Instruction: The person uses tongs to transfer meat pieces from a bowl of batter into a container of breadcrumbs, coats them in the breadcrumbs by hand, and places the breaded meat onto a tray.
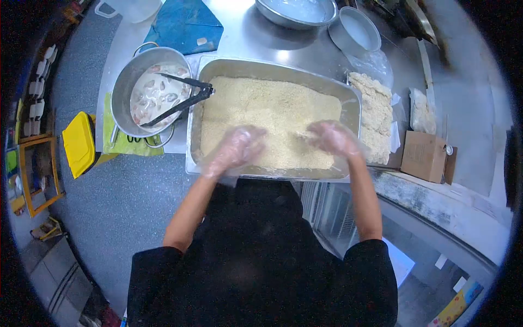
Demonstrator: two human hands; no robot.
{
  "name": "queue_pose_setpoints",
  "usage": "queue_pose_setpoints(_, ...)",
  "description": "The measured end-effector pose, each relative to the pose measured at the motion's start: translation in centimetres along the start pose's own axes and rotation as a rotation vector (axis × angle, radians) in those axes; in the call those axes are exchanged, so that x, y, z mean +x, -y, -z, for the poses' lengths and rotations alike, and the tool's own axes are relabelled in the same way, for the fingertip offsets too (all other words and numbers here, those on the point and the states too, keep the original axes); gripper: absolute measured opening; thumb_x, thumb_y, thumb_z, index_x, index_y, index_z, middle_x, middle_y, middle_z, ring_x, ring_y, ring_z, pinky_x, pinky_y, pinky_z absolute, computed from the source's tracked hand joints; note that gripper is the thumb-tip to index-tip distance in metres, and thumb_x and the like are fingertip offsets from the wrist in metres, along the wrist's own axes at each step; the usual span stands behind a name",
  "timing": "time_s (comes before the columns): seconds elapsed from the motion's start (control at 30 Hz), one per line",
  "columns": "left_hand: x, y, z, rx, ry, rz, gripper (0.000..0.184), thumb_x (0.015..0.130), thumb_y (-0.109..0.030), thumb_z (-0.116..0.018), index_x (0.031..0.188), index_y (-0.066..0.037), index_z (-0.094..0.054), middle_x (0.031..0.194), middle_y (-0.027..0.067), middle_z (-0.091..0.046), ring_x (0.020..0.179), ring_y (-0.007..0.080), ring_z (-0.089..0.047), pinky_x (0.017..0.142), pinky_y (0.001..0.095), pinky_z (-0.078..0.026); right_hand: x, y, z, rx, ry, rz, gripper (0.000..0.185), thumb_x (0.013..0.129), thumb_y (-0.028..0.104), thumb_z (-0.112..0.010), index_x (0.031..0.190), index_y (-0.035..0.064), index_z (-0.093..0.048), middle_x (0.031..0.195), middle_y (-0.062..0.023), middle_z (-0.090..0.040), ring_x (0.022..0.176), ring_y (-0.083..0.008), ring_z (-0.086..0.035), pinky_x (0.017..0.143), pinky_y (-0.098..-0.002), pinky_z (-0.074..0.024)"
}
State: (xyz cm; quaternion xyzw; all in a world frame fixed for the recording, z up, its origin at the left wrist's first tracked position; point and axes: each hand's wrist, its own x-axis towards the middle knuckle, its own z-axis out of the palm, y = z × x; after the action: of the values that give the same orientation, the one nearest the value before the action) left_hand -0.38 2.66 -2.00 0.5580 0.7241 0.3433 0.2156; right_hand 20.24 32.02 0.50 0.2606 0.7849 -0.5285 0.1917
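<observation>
A wide metal tray [354, 109] holds a bed of pale yellow crumbs [272, 103]. Both hands wear clear plastic gloves and are blurred by motion. My left hand [239, 147] is over the crumbs at the tray's front left part. Over the front right part is my right hand [332, 137], its fingers pointing inward. What the fingers touch or hold cannot be made out. Left of the tray, a round metal pot [121, 92] contains pieces in white liquid. Black tongs [188, 102] rest across the pot's right rim, their tips in the liquid.
A pile of coarse crumbs [373, 117] lies right of the tray, with a cardboard box [424, 155] beyond. Metal bowls [297, 23] and a round pan [359, 30] stand behind. A blue cloth [182, 27] lies behind the pot. A yellow bin lid [79, 144] is at left.
</observation>
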Motion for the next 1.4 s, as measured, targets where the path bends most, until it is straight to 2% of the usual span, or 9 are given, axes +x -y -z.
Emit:
queue_pose_setpoints(0.1, 4.0, -1.6, -1.9, -0.018, -0.070, -0.163, 0.056, 0.086, -0.044, -0.073, 0.128, -0.008, -0.065, 0.129, 0.0203, -0.064, 0.116, 0.0384, -0.063, 0.102, 0.0454, -0.049, -4.7, 10.2, 0.8, -0.788, -0.116, 0.091, 0.046, 0.092, 0.037, -0.069, 0.124, 0.0051, -0.067, 0.122, -0.0156, -0.068, 0.108, -0.0243, -0.065, 0.098, -0.0409, -0.0499)
queue_pose_setpoints(0.27, 11.6, -4.4, -0.7, -0.326, 0.077, -0.295, 0.068, 0.074, -0.051, -0.083, 0.124, -0.007, -0.069, 0.127, 0.0211, -0.066, 0.116, 0.0327, -0.064, 0.101, 0.0437, -0.049, -7.8, 14.3, 3.8, -0.255, -0.133, 0.125, 0.047, 0.085, 0.024, -0.081, 0.125, 0.0050, -0.067, 0.122, -0.0112, -0.069, 0.103, -0.0237, -0.067, 0.095, -0.0363, -0.0533)
queue_pose_setpoints(0.37, 13.6, -6.2, 1.8, -0.475, 0.453, -0.040, 0.066, 0.072, -0.051, -0.085, 0.117, -0.004, -0.072, 0.111, 0.0194, -0.072, 0.102, 0.0281, -0.069, 0.092, 0.0429, -0.053, -8.0, 12.2, 5.0, 0.261, -0.072, 0.086, 0.051, 0.085, 0.027, -0.081, 0.128, 0.0047, -0.065, 0.129, -0.0098, -0.066, 0.107, -0.0260, -0.066, 0.099, -0.0384, -0.0523)
queue_pose_setpoints(0.47, 14.7, -6.2, 1.8, -0.364, 0.441, 0.091, 0.061, 0.076, -0.051, -0.082, 0.107, 0.001, -0.074, 0.091, 0.0172, -0.074, 0.081, 0.0278, -0.070, 0.078, 0.0419, -0.056, -7.3, 7.1, 3.9, 0.304, -0.179, 0.161, 0.059, 0.085, 0.031, -0.082, 0.133, 0.0053, -0.061, 0.138, -0.0116, -0.060, 0.119, -0.0290, -0.062, 0.105, -0.0401, -0.0492)
queue_pose_setpoints(0.57, 17.0, -6.8, 1.4, 0.380, 0.400, -0.084, 0.038, 0.085, -0.037, -0.074, 0.092, 0.001, -0.076, 0.084, 0.0171, -0.074, 0.074, 0.0288, -0.072, 0.071, 0.0412, -0.057, -4.5, -1.3, 1.2, -0.050, -0.362, 0.249, 0.065, 0.085, 0.032, -0.081, 0.139, 0.0071, -0.056, 0.144, -0.0149, -0.056, 0.131, -0.0312, -0.055, 0.111, -0.0410, -0.0444)
queue_pose_setpoints(0.77, 20.7, -9.2, -0.6, 0.994, 0.685, -0.243, 0.019, 0.087, -0.010, -0.060, 0.080, -0.001, -0.074, 0.074, 0.0153, -0.071, 0.071, 0.0302, -0.071, 0.063, 0.0411, -0.057, -3.5, -3.9, -4.0, -0.094, -0.528, 0.287, 0.070, 0.084, 0.026, -0.083, 0.144, 0.0096, -0.051, 0.150, -0.0174, -0.049, 0.137, -0.0309, -0.049, 0.113, -0.0411, -0.0414)
queue_pose_setpoints(1.07, 31.1, -21.0, 1.1, 0.408, 0.615, -0.554, 0.030, 0.086, -0.039, -0.074, 0.085, -0.008, -0.076, 0.072, 0.0120, -0.067, 0.076, 0.0323, -0.068, 0.077, 0.0411, -0.055, -8.5, -3.6, 4.6, 0.561, -0.604, 0.420, 0.079, 0.084, 0.016, -0.082, 0.150, 0.0024, -0.041, 0.150, -0.0158, -0.047, 0.140, -0.0271, -0.045, 0.114, -0.0416, -0.0403)
queue_pose_setpoints(1.3, 43.2, -25.7, -8.8, 0.261, 0.740, -0.119, 0.051, 0.076, -0.040, -0.084, 0.116, -0.009, -0.074, 0.104, 0.0168, -0.074, 0.095, 0.0277, -0.071, 0.084, 0.0401, -0.054, -10.0, -14.9, 18.3, 0.856, -0.652, 0.560, 0.068, 0.089, 0.024, -0.078, 0.142, -0.0049, -0.046, 0.120, -0.0151, -0.064, 0.103, -0.0208, -0.069, 0.091, -0.0343, -0.0565)
queue_pose_setpoints(1.4, 46.8, -23.2, -14.9, 0.157, 0.563, -0.023, 0.051, 0.075, -0.042, -0.084, 0.114, -0.010, -0.075, 0.102, 0.0166, -0.074, 0.096, 0.0274, -0.071, 0.085, 0.0394, -0.054, -10.6, -16.3, 24.2, 0.769, -0.710, 0.213, 0.062, 0.089, 0.017, -0.076, 0.140, -0.0061, -0.049, 0.113, -0.0142, -0.068, 0.097, -0.0186, -0.069, 0.082, -0.0321, -0.0574)
